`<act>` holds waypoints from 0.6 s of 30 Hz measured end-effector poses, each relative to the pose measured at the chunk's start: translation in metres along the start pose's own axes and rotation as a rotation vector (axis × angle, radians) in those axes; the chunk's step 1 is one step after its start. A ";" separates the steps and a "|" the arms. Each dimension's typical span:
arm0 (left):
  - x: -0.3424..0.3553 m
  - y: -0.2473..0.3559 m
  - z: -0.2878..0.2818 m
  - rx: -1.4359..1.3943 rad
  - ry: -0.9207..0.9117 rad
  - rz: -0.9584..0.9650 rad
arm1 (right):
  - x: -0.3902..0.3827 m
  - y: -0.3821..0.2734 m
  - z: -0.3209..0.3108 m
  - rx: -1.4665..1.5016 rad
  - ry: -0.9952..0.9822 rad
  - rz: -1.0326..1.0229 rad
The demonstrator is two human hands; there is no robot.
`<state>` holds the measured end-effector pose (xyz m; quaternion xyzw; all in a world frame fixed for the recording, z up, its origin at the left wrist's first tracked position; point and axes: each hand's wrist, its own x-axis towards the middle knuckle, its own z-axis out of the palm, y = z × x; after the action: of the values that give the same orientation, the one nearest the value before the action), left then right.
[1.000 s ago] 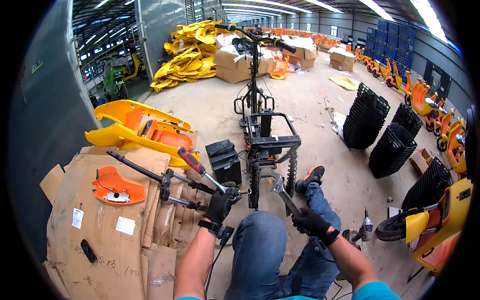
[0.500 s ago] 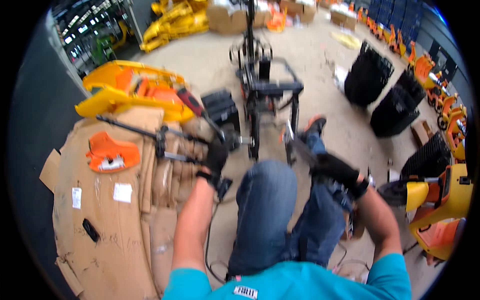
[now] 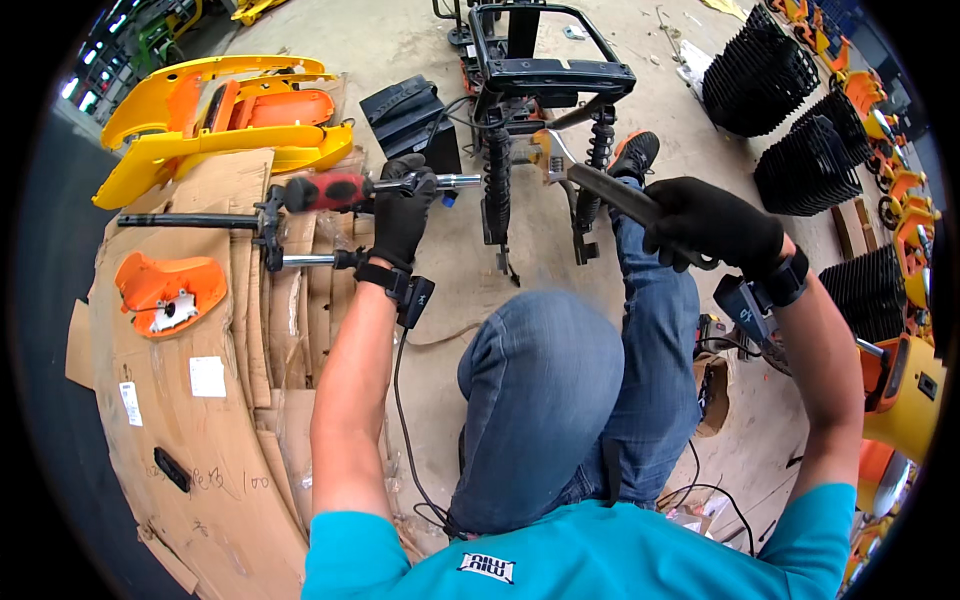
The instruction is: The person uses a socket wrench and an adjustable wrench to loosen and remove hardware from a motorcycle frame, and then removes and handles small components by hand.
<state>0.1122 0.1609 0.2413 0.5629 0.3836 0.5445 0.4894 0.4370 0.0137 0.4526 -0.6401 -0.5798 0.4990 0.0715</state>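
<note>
My gloved left hand point(image 3: 402, 222) is closed around a ratchet wrench point(image 3: 328, 191) with a red and black handle. The silver socket end points right, close to the left spring shock absorber point(image 3: 497, 182) of a black vehicle frame point(image 3: 560, 72). In my gloved right hand point(image 3: 715, 225) is a large adjustable wrench point(image 3: 612, 194), gripped by its dark handle. Its jaws sit between the two shock absorbers, at the end of a metal shaft point(image 3: 524, 152); whether they touch it I cannot tell. My bent knees lie below the frame.
At left, flattened cardboard point(image 3: 215, 440) carries an orange plastic part point(image 3: 172, 292), a fork-like metal assembly point(image 3: 268, 228) and yellow body panels point(image 3: 225, 140). A black box point(image 3: 410, 115) stands left of the frame. Stacked black baskets point(image 3: 760, 70) and a yellow scooter point(image 3: 905, 385) are at right.
My view has tilted down and nearer the frame. The ratchet wrench has swung to lie nearly level, and the adjustable wrench's jaws are now between the shock absorbers.
</note>
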 end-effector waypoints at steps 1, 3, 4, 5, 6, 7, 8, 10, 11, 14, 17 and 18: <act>0.005 -0.008 0.002 0.059 0.011 0.028 | 0.005 -0.007 -0.004 -0.001 -0.003 0.028; 0.014 -0.007 0.010 0.181 0.035 0.090 | 0.018 -0.021 -0.014 -0.034 -0.032 0.076; 0.020 -0.007 0.010 0.251 0.059 0.116 | 0.023 -0.030 -0.018 -0.084 -0.037 0.098; 0.023 -0.008 0.011 0.321 0.087 0.139 | 0.027 -0.040 -0.021 -0.137 -0.045 0.121; 0.026 -0.009 0.011 0.392 0.115 0.161 | 0.033 -0.045 -0.024 -0.189 -0.055 0.143; 0.030 -0.011 0.013 0.255 0.139 0.079 | 0.041 -0.045 -0.027 -0.214 -0.068 0.143; 0.033 -0.010 0.019 0.239 0.152 0.093 | 0.044 -0.047 -0.031 -0.203 -0.069 0.139; 0.038 -0.009 0.026 0.213 0.183 0.119 | 0.048 -0.050 -0.034 -0.181 -0.077 0.129; 0.043 -0.014 0.025 0.301 0.211 0.169 | 0.051 -0.050 -0.035 -0.150 -0.067 0.131; 0.055 -0.027 0.026 0.490 0.262 0.282 | 0.056 -0.047 -0.035 -0.071 -0.037 0.133; 0.063 -0.021 0.038 0.493 0.254 0.301 | 0.057 -0.044 -0.036 -0.042 -0.018 0.125; 0.068 -0.024 0.037 0.474 0.257 0.293 | 0.057 -0.044 -0.037 -0.042 -0.023 0.118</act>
<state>0.1587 0.2267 0.2366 0.6371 0.4736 0.5713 0.2082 0.4248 0.0922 0.4685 -0.6686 -0.5522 0.4975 0.0220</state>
